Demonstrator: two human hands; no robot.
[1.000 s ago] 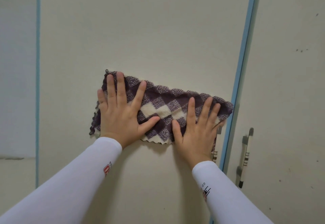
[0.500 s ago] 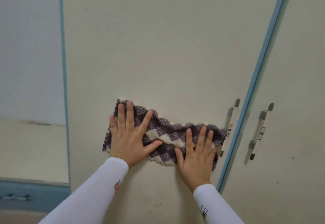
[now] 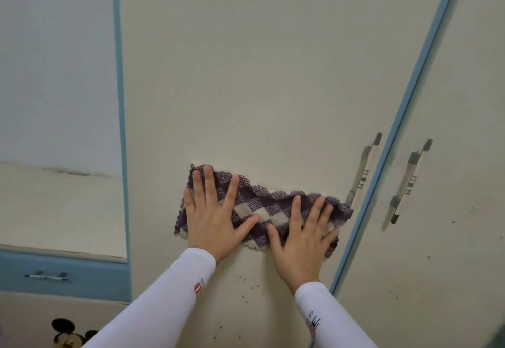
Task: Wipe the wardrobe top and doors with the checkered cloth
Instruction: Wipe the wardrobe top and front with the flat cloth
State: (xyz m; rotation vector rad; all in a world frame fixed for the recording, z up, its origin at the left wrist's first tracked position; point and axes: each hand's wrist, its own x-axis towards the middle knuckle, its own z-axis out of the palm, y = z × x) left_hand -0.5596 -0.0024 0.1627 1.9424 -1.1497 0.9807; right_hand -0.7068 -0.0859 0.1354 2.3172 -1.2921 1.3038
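The checkered cloth [image 3: 266, 211] lies pinned flat against the left wardrobe door [image 3: 273, 74], both hands spread open on it, neither grip closed around it: left hand [image 3: 213, 216] on its left end, right hand [image 3: 303, 238] on its right end. It now sits lower on the door than a second ago, beside the door handle [image 3: 363, 170], so the downward stroke seems underway. Dark specks [image 3: 246, 293] remain below.
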